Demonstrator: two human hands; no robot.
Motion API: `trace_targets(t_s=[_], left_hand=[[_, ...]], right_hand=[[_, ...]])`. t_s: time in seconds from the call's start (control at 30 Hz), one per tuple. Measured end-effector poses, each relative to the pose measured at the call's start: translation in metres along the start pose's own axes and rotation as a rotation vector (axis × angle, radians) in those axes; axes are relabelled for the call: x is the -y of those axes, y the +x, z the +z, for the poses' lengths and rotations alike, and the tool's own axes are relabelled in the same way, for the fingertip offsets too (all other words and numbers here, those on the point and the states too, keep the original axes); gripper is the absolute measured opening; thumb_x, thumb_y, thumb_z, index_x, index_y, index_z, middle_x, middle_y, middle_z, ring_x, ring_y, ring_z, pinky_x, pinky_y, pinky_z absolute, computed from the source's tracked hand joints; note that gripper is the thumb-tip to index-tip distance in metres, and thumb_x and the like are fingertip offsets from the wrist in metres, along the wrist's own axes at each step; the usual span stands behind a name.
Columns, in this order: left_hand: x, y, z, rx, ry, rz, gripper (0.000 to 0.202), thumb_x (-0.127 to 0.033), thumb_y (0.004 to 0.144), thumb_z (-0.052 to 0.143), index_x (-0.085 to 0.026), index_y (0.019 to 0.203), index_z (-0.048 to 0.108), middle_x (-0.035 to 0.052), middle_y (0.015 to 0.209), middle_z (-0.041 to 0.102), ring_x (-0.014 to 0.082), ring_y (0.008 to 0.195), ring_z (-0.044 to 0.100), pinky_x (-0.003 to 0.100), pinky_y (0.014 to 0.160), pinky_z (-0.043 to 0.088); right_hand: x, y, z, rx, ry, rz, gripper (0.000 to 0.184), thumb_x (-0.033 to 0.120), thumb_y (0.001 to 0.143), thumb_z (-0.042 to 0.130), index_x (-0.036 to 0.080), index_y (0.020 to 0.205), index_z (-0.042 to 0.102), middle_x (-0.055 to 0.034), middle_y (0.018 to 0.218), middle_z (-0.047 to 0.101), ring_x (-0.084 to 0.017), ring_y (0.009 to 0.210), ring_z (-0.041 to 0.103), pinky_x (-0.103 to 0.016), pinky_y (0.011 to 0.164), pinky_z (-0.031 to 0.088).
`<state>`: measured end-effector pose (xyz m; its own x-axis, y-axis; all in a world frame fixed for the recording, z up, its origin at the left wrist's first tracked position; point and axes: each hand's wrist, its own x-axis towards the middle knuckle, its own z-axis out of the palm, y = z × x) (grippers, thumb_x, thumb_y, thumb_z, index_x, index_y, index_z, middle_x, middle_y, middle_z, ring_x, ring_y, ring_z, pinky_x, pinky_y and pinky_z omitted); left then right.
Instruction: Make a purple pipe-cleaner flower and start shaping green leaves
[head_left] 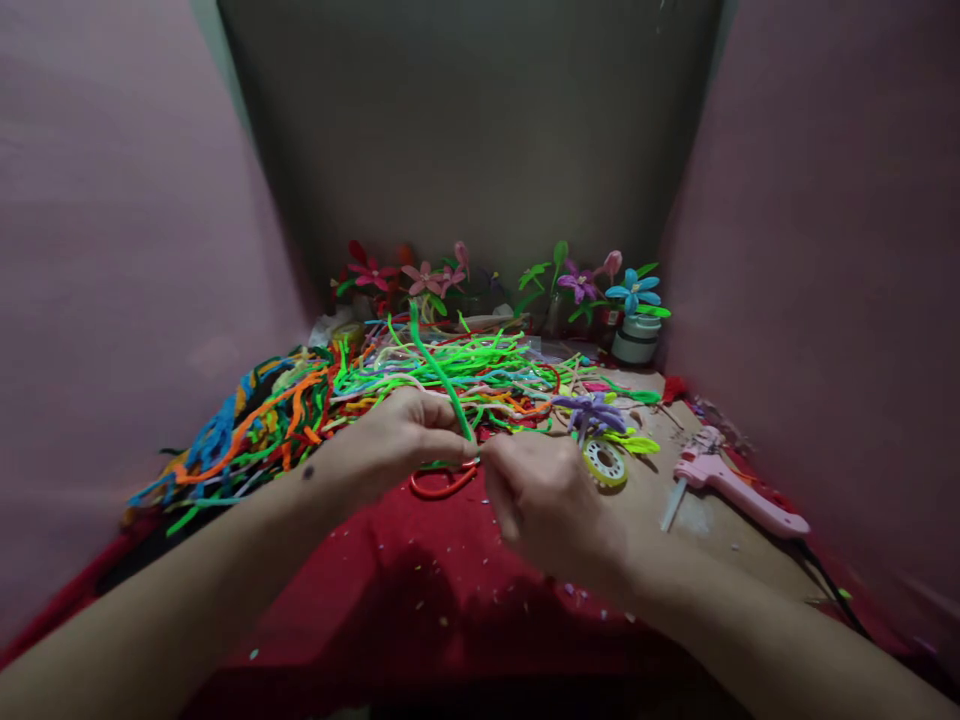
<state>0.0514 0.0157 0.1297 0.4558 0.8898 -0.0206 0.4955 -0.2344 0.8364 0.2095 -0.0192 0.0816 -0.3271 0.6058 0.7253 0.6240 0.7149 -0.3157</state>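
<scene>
A green pipe cleaner (436, 368) rises from between the fingers and thumb of my left hand (416, 430), which is closed on it. Close beside it, my right hand (541, 490) is curled with its fingertips at the lower end of the same pipe cleaner; its grip is partly hidden. Just below both hands, a red pipe cleaner loop (442, 492) lies on the red cloth (420, 600). Behind the hands spreads a big heap of coloured pipe cleaners (480, 350), mostly green in the middle.
To the right, a pink glue gun (742, 490) with its cord rests on a cardboard sheet (645, 530). Nearer stand a yellow tape roll (604, 463) and a purple pipe-cleaner flower (592, 412). Finished flowers, including a blue one (634, 291) in a jar (636, 340), line the back wall.
</scene>
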Motion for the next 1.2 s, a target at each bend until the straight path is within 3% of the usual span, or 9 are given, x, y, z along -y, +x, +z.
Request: trace_targets(t_s=[0.07,0.17,0.4,0.53,0.63,0.77,0.97,1.07,1.2], left_hand=[[0.0,0.003,-0.001,0.075,-0.3,-0.188,0.025,-0.022,0.054,0.065,-0.016,0.043,0.044,-0.0044,0.043,0.039,0.0074,0.043,0.033,0.024,0.045,0.025],[-0.001,0.004,-0.002,0.06,-0.438,-0.277,0.029,-0.017,0.049,0.066,-0.016,0.038,0.04,-0.0052,0.039,0.037,0.0062,0.04,0.032,0.023,0.043,0.024],[-0.016,-0.005,-0.006,0.064,-0.173,-0.185,0.021,-0.02,0.06,0.067,-0.013,0.047,0.054,-0.0035,0.042,0.045,0.0048,0.039,0.034,0.021,0.038,0.022],[-0.02,-0.014,-0.013,0.238,-0.11,-0.139,0.021,-0.025,0.071,0.062,-0.012,0.055,0.059,-0.0021,0.045,0.05,0.0063,0.04,0.041,0.021,0.04,0.031],[-0.014,-0.021,-0.017,0.234,-0.013,0.047,0.011,-0.023,0.076,0.06,-0.014,0.073,0.065,-0.0009,0.057,0.057,0.0087,0.05,0.051,0.021,0.048,0.04],[0.0,-0.026,-0.013,-0.083,0.386,0.528,0.009,-0.018,0.081,0.056,-0.016,0.085,0.065,0.0028,0.077,0.062,0.0115,0.07,0.055,0.023,0.063,0.044],[0.005,-0.027,-0.007,-0.185,0.662,0.874,0.013,-0.015,0.085,0.051,-0.016,0.089,0.063,0.0043,0.083,0.059,0.0123,0.077,0.054,0.024,0.068,0.043],[-0.003,-0.028,-0.006,-0.11,0.589,0.798,0.015,-0.018,0.087,0.048,-0.017,0.078,0.061,0.0022,0.079,0.058,0.0127,0.076,0.052,0.025,0.069,0.042],[-0.011,-0.028,0.004,-0.045,0.278,0.379,0.025,-0.027,0.086,0.047,-0.017,0.063,0.048,-0.0026,0.062,0.043,0.0098,0.059,0.041,0.023,0.054,0.036]], right_hand=[[0.001,-0.005,0.001,-0.072,-0.26,-0.251,0.021,0.011,0.08,0.042,0.013,0.067,0.058,-0.0034,0.054,0.054,-0.014,0.051,0.044,-0.029,0.048,0.026],[-0.002,-0.008,0.003,-0.095,-0.373,-0.358,0.02,0.009,0.081,0.042,0.013,0.069,0.058,-0.0038,0.055,0.054,-0.016,0.052,0.046,-0.03,0.049,0.027],[-0.004,-0.009,-0.001,-0.03,-0.002,-0.108,0.022,0.012,0.084,0.044,0.01,0.07,0.06,-0.0034,0.057,0.056,-0.011,0.053,0.05,-0.025,0.053,0.034],[-0.002,-0.006,-0.009,0.037,0.4,0.185,0.02,0.017,0.083,0.048,0.012,0.068,0.06,0.0024,0.052,0.048,-0.007,0.048,0.042,-0.022,0.049,0.031],[-0.003,-0.002,-0.011,0.119,0.772,0.417,0.02,0.021,0.082,0.05,0.015,0.064,0.057,0.005,0.049,0.044,-0.006,0.045,0.037,-0.021,0.045,0.029],[-0.006,0.002,-0.007,0.169,1.169,0.587,0.017,0.025,0.077,0.057,0.015,0.064,0.057,0.0067,0.044,0.045,-0.005,0.041,0.036,-0.019,0.042,0.026],[-0.002,0.003,-0.008,0.236,1.265,0.636,0.016,0.024,0.074,0.059,0.015,0.061,0.056,0.0072,0.042,0.045,-0.004,0.037,0.035,-0.019,0.04,0.024],[0.004,0.002,-0.013,0.25,1.169,0.615,0.017,0.026,0.074,0.058,0.015,0.061,0.056,0.0063,0.043,0.046,-0.005,0.039,0.037,-0.019,0.041,0.026],[0.012,-0.002,-0.013,0.106,0.795,0.426,0.021,0.021,0.08,0.05,0.016,0.06,0.052,0.0049,0.048,0.044,-0.007,0.045,0.039,-0.022,0.047,0.03]])
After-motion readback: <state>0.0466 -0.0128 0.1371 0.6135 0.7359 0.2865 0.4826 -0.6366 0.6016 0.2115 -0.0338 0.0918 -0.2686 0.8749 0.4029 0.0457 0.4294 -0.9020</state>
